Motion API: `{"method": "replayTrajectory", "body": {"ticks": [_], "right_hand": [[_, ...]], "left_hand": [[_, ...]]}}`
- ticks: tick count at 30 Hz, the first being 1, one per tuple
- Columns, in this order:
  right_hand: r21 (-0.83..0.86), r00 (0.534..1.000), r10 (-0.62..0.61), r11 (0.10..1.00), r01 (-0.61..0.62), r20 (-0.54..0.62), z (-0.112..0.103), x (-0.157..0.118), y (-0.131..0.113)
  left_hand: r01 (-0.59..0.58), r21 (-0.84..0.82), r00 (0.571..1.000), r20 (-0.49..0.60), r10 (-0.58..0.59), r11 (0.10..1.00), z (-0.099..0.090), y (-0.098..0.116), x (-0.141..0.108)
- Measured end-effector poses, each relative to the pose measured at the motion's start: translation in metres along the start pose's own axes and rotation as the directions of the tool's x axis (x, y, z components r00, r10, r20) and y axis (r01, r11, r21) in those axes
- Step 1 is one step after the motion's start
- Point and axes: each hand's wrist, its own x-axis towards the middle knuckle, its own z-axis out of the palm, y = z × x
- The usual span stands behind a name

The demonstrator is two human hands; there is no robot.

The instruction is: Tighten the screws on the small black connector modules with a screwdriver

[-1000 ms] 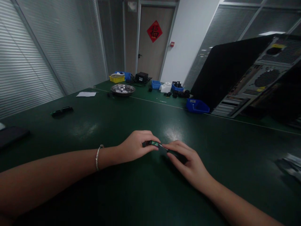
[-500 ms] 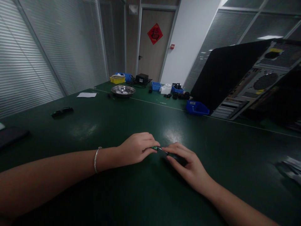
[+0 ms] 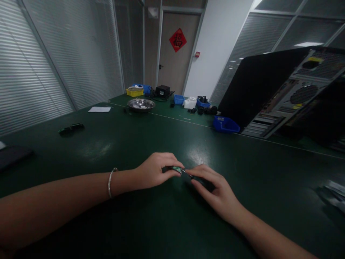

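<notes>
Between the thumb and fingers of my left hand (image 3: 157,171) is a small green circuit board (image 3: 176,168); most of it is hidden by the fingers. My right hand (image 3: 212,187) is closed on a slim tool (image 3: 188,174) with a thin metal shaft and a dark handle, its exact kind unclear. The shaft's tip meets the right end of the board, just in front of the left fingertips. Both hands are held low over the green table (image 3: 151,223), near its middle.
A green-and-black part (image 3: 71,128) and white paper (image 3: 99,109) lie at left, with a dark flat object (image 3: 14,156) nearer. Farther back are a metal bowl (image 3: 141,110) and a blue bin (image 3: 226,125). A computer case (image 3: 269,82) stands at right.
The board has tilted slightly in my left hand, so more of its green face shows. My right hand and the tool have barely moved.
</notes>
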Motion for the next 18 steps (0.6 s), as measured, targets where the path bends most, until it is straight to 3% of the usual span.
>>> {"method": "replayTrajectory", "body": {"ticks": [18], "right_hand": [[0.025, 1.000, 0.004, 1.000, -0.004, -0.004, 0.0011, 0.0000, 0.0038]], "left_hand": [[0.208, -0.258, 0.978, 0.043, -0.204, 0.943, 0.0035, -0.0082, 0.0003]]}}
